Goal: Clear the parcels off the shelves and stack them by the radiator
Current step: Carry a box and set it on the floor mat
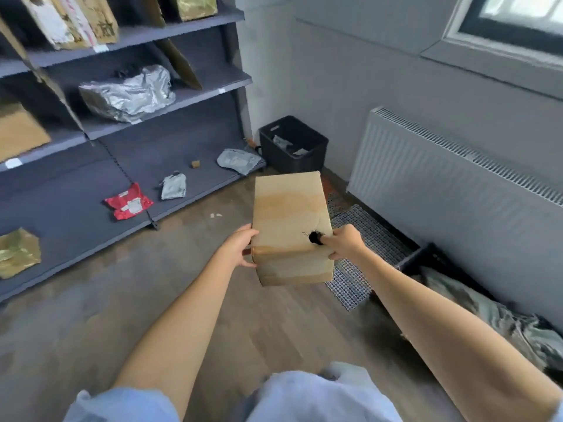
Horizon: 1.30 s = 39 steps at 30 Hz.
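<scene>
Wooden floor (182,300), hands (240,249) outstretched gripping box (289,226)

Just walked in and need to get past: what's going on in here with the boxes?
A person is carrying a cardboard box with both hands, left hand and right hand on its sides, above the floor between the shelves and the radiator. Several parcels remain shelved, including a silver bag and a red packet.
</scene>
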Available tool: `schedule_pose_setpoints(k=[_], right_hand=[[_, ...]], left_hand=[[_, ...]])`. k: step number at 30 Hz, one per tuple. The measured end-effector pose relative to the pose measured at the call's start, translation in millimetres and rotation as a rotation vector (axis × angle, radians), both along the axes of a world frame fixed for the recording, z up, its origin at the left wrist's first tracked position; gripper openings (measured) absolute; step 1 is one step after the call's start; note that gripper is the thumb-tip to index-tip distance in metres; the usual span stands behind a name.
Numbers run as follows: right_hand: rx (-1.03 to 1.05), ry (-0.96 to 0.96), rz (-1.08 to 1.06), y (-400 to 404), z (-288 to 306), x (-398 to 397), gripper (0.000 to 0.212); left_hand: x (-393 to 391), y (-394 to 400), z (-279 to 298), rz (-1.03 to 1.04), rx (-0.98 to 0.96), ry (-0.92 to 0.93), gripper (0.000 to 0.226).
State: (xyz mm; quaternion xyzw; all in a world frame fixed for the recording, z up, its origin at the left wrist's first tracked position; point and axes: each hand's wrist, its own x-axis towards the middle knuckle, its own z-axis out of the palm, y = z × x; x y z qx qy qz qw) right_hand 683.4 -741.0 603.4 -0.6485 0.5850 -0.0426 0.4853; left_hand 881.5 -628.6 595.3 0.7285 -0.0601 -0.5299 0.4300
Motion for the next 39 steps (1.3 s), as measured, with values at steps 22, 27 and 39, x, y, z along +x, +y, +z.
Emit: schedule_pose_setpoints(k=[22, 27, 39], right_hand=[[0.372, -0.037, -0.863, -340.0, -131.2, -104.6, 0.032], [0.428, -0.069, -1.007, -369.1, -203.2, -111.6, 0.035], [0.274, -0.132, -1.279, -373.4, -480.8, -95.8, 0.042]], left_hand=[[-85.8, -462.9, -119.4, -0.765, 0.188, -0.056, 0.052], [-87.2, -518.9, -186.0, -0.846, 0.26, -0.024, 0.048], [-119.1, -552.8, -481.0, -0.878, 0.31, -0.092, 0.055]])
